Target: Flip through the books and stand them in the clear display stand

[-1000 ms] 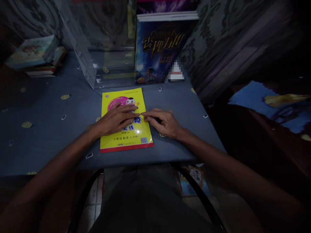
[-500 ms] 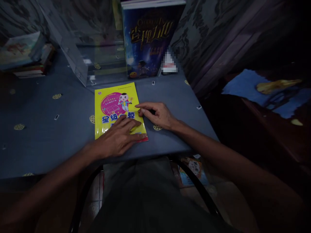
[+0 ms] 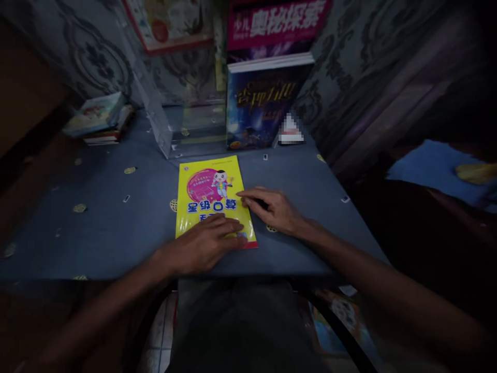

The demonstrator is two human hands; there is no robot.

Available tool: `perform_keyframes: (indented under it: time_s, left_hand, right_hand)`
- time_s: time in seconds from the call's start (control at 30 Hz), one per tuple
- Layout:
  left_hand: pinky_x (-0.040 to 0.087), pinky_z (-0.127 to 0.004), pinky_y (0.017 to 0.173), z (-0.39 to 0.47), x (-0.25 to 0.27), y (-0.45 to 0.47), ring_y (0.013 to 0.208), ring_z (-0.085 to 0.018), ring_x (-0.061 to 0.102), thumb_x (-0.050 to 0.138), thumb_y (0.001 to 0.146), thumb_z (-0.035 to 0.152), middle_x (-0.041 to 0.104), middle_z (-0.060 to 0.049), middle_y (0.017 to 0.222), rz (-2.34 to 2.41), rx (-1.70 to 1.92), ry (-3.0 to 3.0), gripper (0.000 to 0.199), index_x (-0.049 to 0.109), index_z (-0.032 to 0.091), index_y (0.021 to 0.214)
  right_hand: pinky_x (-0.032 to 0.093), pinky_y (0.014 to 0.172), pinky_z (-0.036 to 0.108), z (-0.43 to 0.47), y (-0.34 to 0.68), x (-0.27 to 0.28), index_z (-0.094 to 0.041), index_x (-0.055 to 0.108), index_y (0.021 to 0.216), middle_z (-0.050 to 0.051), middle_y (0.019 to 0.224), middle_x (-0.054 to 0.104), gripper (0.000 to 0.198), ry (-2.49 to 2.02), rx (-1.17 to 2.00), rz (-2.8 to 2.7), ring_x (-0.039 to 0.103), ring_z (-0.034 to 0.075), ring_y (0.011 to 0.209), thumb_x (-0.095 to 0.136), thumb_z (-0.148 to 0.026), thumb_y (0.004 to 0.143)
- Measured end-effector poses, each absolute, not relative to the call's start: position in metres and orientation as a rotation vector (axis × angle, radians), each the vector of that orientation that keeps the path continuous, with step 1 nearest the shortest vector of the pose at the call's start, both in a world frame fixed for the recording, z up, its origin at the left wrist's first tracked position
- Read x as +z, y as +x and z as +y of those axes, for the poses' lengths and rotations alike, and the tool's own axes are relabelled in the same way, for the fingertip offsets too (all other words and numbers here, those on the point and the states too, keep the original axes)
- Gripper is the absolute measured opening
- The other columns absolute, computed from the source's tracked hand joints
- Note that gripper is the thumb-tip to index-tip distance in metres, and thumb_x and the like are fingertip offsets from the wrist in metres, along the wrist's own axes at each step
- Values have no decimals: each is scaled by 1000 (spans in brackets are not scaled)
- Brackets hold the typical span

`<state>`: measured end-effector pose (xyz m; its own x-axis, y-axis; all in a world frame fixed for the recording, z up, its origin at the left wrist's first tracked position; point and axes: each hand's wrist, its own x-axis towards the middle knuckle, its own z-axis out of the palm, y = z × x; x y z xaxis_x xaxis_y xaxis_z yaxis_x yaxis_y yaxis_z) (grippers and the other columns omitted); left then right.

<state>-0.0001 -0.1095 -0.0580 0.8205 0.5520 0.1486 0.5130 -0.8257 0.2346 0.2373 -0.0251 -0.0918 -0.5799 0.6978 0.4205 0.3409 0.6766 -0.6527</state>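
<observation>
A yellow workbook (image 3: 212, 181) lies closed on the desk in front of me, its cover showing a cartoon child, a magenta circle and blue characters. My left hand (image 3: 209, 241) rests palm down across the lower part of the cover, fingers stretched out, hiding some of the print. At the right edge of the workbook is my right hand (image 3: 274, 207). Its index finger reaches onto the cover, the thumb sits a little below, and the other fingers are partly hidden. Nothing is held in either hand.
The desk wears a grey-blue patterned cloth (image 3: 97, 233). Behind the workbook stand a clear plastic rack (image 3: 157, 124), a dark blue book (image 3: 260, 109) and a magenta book (image 3: 275, 28). A stack of books (image 3: 101, 119) lies at the back left. A chair arm (image 3: 330, 326) curves below the desk edge.
The view has tilted up, showing more behind the desk. My left hand has slid slightly down the cover, uncovering more of the blue characters. My right hand keeps its place at the workbook's edge.
</observation>
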Motion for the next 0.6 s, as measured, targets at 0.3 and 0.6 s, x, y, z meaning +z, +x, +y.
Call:
perform_keyframes:
  time_s: [0.3, 0.6]
  left_hand:
    - [42, -50, 117, -26, -76, -102, 138, -28, 54, 38, 104, 39, 57, -16, 148, 1494, 506, 2488, 47, 60, 14, 138]
    - [38, -45, 119, -24, -88, -106, 142, -24, 50, 36, 104, 35, 54, -15, 152, 1474, 537, 2472, 47, 59, 15, 140]
  right_hand:
    - [49, 108, 51, -20, 174, -83, -16, 66, 131, 15, 133, 69, 35, -429, 477, -2594, 64, 27, 125, 46, -27, 104]
    - [26, 125, 51, -55, 113, -91, -12, 48, 149, 13, 157, 49, 51, -78, 435, -2889, 30, 25, 154, 40, -40, 108]
